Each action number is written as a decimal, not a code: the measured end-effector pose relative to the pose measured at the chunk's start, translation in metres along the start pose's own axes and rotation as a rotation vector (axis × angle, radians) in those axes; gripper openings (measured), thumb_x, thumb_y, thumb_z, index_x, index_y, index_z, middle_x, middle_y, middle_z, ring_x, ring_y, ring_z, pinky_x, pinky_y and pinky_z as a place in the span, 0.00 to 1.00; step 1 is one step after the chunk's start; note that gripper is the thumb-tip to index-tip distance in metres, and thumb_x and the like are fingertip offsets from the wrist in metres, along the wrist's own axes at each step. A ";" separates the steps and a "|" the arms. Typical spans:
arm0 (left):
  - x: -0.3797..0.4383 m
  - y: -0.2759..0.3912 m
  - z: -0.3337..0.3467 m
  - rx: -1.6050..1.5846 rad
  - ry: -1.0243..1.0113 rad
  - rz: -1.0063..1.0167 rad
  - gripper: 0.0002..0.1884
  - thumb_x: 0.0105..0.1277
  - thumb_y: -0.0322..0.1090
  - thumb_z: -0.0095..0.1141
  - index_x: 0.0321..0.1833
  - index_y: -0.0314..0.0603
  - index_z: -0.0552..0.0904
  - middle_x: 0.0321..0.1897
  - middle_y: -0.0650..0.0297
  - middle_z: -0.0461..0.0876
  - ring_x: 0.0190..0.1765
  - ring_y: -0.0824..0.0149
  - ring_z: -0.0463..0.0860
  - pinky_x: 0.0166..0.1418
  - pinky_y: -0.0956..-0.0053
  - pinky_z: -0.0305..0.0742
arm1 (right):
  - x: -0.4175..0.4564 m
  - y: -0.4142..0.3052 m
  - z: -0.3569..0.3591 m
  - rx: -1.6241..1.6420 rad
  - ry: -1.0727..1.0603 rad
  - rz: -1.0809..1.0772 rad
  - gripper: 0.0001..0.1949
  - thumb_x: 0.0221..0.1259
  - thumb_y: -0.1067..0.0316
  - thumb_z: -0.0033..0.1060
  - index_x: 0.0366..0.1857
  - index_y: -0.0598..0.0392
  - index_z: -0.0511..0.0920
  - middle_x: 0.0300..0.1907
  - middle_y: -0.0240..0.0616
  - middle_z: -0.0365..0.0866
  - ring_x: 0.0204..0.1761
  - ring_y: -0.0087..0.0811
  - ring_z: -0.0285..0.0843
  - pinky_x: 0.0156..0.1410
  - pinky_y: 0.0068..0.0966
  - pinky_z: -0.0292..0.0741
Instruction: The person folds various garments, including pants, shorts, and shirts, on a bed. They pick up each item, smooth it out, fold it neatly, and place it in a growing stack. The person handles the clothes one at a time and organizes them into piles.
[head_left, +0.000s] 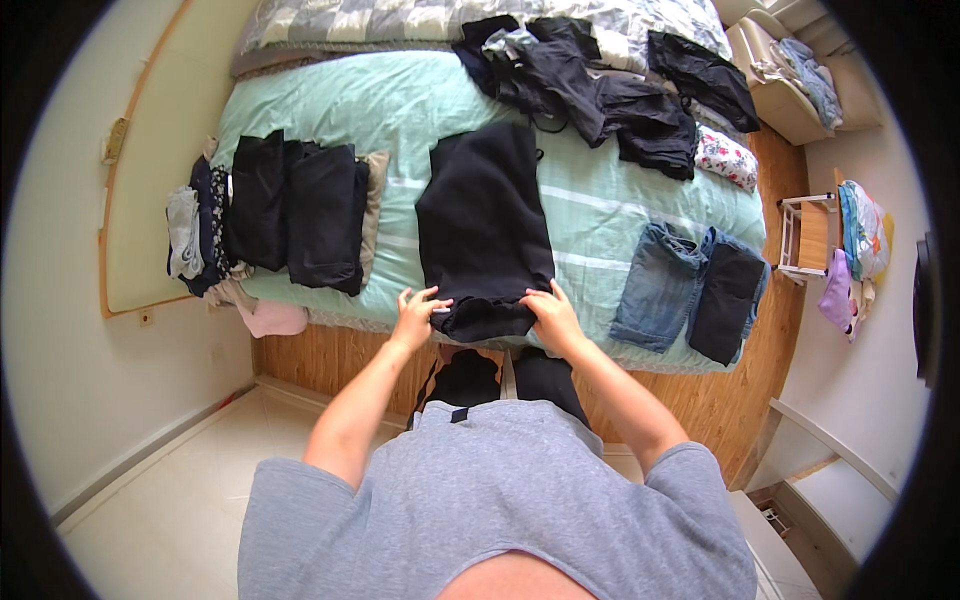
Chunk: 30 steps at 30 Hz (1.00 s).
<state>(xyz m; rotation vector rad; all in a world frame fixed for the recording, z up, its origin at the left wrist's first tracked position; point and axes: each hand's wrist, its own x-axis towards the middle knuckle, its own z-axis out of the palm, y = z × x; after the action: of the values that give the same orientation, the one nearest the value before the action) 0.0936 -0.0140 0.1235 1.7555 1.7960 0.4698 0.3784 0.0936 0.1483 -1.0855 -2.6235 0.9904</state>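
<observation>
A black garment (487, 217) lies spread on the mint-green bedspread (330, 97), its gathered end at the bed's near edge. My left hand (417, 315) pinches the left corner of that end, a small white strip showing by the fingers. At the right corner, my right hand (553, 319) grips the cloth between thumb and fingers. To the left are folded black garments (322, 217) in a stack, beside a dark floral garment (219, 210) and a rolled grey one (184, 232). Folded blue jeans (654, 289) and a folded black piece (726, 300) on denim lie to the right.
Loose black clothes (577, 90) are heaped at the bed's far right, near a floral white bundle (726, 157). A beige armchair (780, 90) holds more clothes. A small rack (806, 236) stands by the right wall. Pink cloth (274, 319) hangs at the left corner.
</observation>
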 end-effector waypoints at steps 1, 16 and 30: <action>-0.014 -0.008 0.020 -0.010 -0.044 -0.140 0.21 0.53 0.22 0.60 0.49 0.55 0.87 0.52 0.63 0.83 0.66 0.63 0.72 0.73 0.51 0.49 | -0.010 0.003 0.015 0.069 0.053 -0.015 0.22 0.37 0.84 0.56 0.43 0.54 0.78 0.45 0.37 0.82 0.60 0.37 0.76 0.75 0.51 0.56; 0.165 0.079 -0.251 -0.389 0.500 0.189 0.14 0.55 0.23 0.64 0.46 0.35 0.82 0.37 0.65 0.84 0.42 0.73 0.80 0.50 0.75 0.75 | 0.183 -0.044 -0.247 0.271 0.587 -0.365 0.18 0.47 0.78 0.63 0.46 0.60 0.77 0.42 0.46 0.81 0.47 0.41 0.81 0.52 0.29 0.76; 0.063 0.080 -0.144 -1.237 0.601 -0.017 0.20 0.70 0.35 0.49 0.65 0.45 0.71 0.68 0.58 0.67 0.70 0.60 0.65 0.71 0.66 0.61 | 0.082 -0.090 -0.153 0.042 0.550 -0.366 0.23 0.31 0.87 0.54 0.39 0.53 0.79 0.45 0.33 0.83 0.58 0.40 0.76 0.71 0.48 0.61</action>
<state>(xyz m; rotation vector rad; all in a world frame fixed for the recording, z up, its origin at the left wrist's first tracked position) 0.0689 0.0750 0.2737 0.7266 1.2686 1.7613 0.3202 0.1813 0.3135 -0.6983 -2.2190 0.5644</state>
